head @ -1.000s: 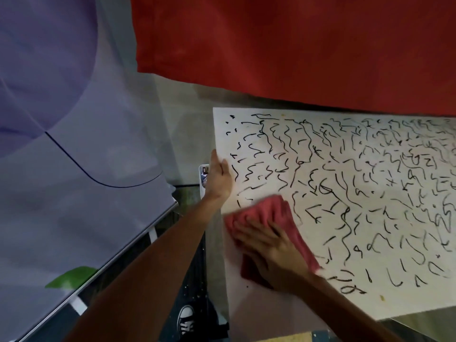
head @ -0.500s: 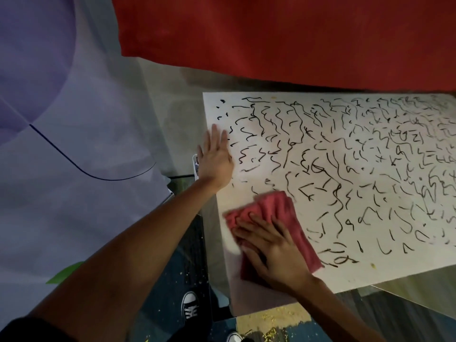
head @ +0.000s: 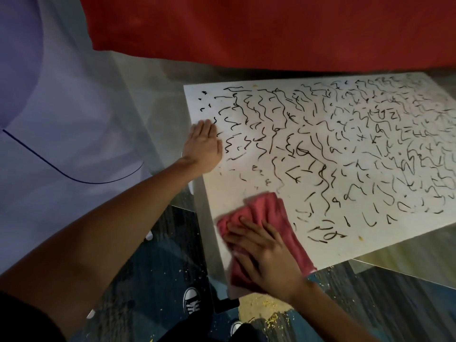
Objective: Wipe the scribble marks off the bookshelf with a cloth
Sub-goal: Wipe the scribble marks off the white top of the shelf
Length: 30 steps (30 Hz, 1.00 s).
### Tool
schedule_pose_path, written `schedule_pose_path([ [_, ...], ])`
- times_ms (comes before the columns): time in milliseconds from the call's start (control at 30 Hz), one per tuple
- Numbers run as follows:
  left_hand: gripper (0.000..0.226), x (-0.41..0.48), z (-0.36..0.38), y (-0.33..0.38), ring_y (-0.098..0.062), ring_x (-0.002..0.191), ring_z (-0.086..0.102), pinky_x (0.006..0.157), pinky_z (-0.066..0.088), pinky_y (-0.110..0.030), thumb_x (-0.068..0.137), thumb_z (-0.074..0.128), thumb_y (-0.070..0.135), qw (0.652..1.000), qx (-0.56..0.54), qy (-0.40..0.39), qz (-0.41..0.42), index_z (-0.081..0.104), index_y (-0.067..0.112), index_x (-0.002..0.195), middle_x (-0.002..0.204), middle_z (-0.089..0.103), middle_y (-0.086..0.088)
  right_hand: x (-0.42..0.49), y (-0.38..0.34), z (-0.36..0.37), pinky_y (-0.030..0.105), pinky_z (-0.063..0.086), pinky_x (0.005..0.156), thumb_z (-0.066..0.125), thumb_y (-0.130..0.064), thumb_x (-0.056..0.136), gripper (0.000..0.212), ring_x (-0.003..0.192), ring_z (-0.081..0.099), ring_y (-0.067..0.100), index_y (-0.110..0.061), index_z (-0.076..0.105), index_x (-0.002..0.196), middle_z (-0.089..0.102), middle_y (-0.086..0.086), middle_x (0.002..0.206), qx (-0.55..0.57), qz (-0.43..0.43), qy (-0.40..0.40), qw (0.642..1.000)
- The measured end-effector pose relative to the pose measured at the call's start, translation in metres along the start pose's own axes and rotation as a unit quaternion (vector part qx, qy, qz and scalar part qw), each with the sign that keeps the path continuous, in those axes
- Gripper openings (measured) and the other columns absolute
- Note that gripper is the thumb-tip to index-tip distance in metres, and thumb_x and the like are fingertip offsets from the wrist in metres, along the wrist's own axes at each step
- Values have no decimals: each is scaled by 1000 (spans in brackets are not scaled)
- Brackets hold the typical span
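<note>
- Pink cloth [head: 269,211] lies bunched on the near-left corner of the white bookshelf [head: 217,191] panel, partly hanging over its near edge.
- Right hand [head: 266,257] lies on top of the cloth with fingers spread and pressing down; no closed grip, the palm pins it flat.
- Left hand [head: 204,146] rests flat on the panel's left edge, fingers straight and together, holding nothing; likely bracing the panel.
- Black scribble marks [head: 345,149] cover nearly the whole panel, dense through the middle, the far edge and the right side.
- Only the patch around and just beyond the cloth looks mostly clean, with a few faint smudged remnants near it.
- Judgement: early stage, a small corner wiped and most of the surface left.
- Remaining work probably runs from the near-left corner toward the far and right areas.
- Red fabric [head: 271,28] hangs beyond the panel; yellow crumbs [head: 266,307] lie on the floor [head: 153,267] below, beside a shoe [head: 192,298].
</note>
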<state>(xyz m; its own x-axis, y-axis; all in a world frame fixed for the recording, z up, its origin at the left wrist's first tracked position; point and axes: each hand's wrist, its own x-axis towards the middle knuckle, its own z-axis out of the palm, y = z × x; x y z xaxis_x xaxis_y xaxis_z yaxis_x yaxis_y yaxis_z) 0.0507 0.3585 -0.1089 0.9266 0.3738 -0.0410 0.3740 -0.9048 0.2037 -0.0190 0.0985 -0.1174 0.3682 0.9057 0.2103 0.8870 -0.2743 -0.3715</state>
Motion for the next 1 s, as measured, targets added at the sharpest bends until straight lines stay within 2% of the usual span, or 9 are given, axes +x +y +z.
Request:
schedule_pose_path([
  [100,52,5,-1,8,-34,142,17,118,7,-39,102,29,25,999,-21,15,-27,25,-6,144,151,22,-24,48,18,-5,49,32,109,36,-37,95,39,132,45,20,-27,58,125,60,-4,131,-32,19,-39,999],
  [233,57,2,6,14,-32,147,1,118,-3,-38,105,21,29,998,-22,3,-57,10,-3,150,158,5,-21,101,30,-1,46,16,116,12,-51,89,66,143,27,17,-27,48,139,41,-9,148,-40,189,-18,981],
  [467,59,-1,6,9,-29,147,-9,118,-7,-37,105,13,33,998,-18,-29,-48,-2,-2,150,159,-8,-20,-23,-6,-3,43,36,108,43,-37,94,37,131,44,16,-25,59,125,51,-7,136,-80,59,23,995],
  [567,59,-3,6,11,-30,147,-9,119,-7,-38,105,14,32,998,-24,-33,-50,-2,-3,150,158,-8,-20,-22,35,-20,59,42,100,44,-33,92,38,128,43,19,-19,63,121,59,-3,129,-82,126,46,988],
  [667,59,-4,6,13,-30,147,-9,119,-6,-38,105,14,32,998,-24,-29,-59,-3,-3,150,158,-8,-21,14,43,-24,55,28,107,34,-41,91,49,134,37,20,-20,61,126,56,-3,134,-41,239,54,969],
  [767,60,-5,5,15,-30,147,-10,119,-7,-38,105,13,32,997,-25,-37,-65,-4,-3,149,158,-9,-21,1,2,-2,58,32,104,42,-33,89,37,127,51,25,-23,66,116,66,-3,121,-61,140,37,988],
  [867,60,-5,4,15,-31,147,-10,118,-7,-39,105,13,32,997,-23,-38,-63,-4,-4,149,158,-9,-22,-42,-30,9,44,37,107,51,-29,87,36,130,47,14,-31,54,124,62,-11,127,-32,16,12,999],
  [933,59,-5,5,15,-32,147,-10,119,-7,-39,105,14,31,997,-23,-38,-64,-4,-4,149,158,-9,-22,-46,-18,4,42,41,103,51,-31,88,36,129,47,11,-35,49,124,60,-14,128,-21,-13,4,1000],
  [1000,59,-5,4,16,-31,147,-10,119,-8,-39,105,14,31,997,-20,-39,-65,-4,-4,149,158,-9,-22,-26,0,-4,50,47,97,49,-29,90,28,122,55,17,-32,57,116,66,-10,120,-14,0,18,1000],
])
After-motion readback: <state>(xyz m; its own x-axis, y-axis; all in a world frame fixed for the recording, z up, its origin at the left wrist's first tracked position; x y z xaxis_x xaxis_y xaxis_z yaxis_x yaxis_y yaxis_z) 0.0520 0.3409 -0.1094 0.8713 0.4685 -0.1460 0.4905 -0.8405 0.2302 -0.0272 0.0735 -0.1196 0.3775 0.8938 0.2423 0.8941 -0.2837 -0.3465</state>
